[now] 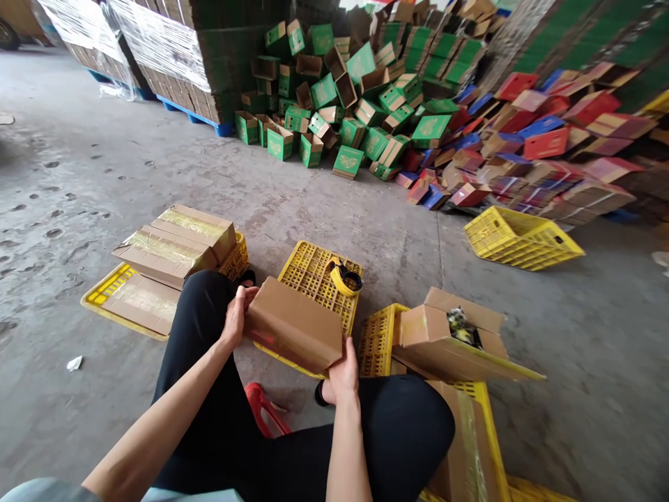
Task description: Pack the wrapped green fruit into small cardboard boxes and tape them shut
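Observation:
Between my knees a plain brown cardboard box is held up, tilted, over an upturned yellow plastic crate. My left hand grips the box at its left end, and my right hand grips its lower right corner. Some fingers of both hands are hidden behind the cardboard. On the crate's far right part lies a yellow tape dispenser, just beyond the box.
Taped cartons lie in a yellow crate at left. At right, an open carton with dark, blurred contents rests on another crate. A yellow crate stands farther off. Piled green boxes and red boxes spread behind.

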### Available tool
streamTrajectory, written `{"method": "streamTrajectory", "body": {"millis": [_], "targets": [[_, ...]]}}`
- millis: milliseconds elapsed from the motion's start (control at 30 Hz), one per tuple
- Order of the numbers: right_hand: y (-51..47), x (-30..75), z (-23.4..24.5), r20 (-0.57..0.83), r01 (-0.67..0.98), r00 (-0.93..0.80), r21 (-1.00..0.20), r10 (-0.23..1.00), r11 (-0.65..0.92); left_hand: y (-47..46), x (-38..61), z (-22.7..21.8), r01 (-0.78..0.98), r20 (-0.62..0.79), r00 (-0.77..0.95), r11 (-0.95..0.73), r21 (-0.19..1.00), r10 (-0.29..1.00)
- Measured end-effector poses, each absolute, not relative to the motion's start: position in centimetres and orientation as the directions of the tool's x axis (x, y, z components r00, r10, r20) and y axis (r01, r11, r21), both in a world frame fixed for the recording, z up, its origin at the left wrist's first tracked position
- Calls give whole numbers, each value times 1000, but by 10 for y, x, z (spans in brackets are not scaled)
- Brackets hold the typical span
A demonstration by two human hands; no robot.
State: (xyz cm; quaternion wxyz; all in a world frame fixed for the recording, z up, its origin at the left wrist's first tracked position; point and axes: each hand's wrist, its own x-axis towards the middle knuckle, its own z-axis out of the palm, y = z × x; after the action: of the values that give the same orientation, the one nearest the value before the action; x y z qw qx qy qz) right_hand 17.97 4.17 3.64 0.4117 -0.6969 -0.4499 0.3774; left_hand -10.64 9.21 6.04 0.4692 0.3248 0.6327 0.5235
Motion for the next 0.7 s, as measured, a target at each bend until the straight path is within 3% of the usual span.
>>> {"method": "streamTrajectory", "body": {"millis": [100,200,367,533,700], "targets": [[47,187,42,-358,-200,288,-929,888,-310,101,-103,60,-265,-296,-309,217,940,904],[49,185,40,-418,-377,346,-882,840,-284,105,-102,50,-236,-283,-350,208,949,893],[46,177,32,-386,-427,354,-877,852,-220,100,-110,45,17,-111,-350,125,992,930],[46,184,33,-318,-441,401,-889,859,-124,100,-113,45,-56,-114,-284,102,993,952],[45,192,25,-294,-337,511,-933,808,-126,98,-101,30,-91,-239,-350,221,971,906]]}}
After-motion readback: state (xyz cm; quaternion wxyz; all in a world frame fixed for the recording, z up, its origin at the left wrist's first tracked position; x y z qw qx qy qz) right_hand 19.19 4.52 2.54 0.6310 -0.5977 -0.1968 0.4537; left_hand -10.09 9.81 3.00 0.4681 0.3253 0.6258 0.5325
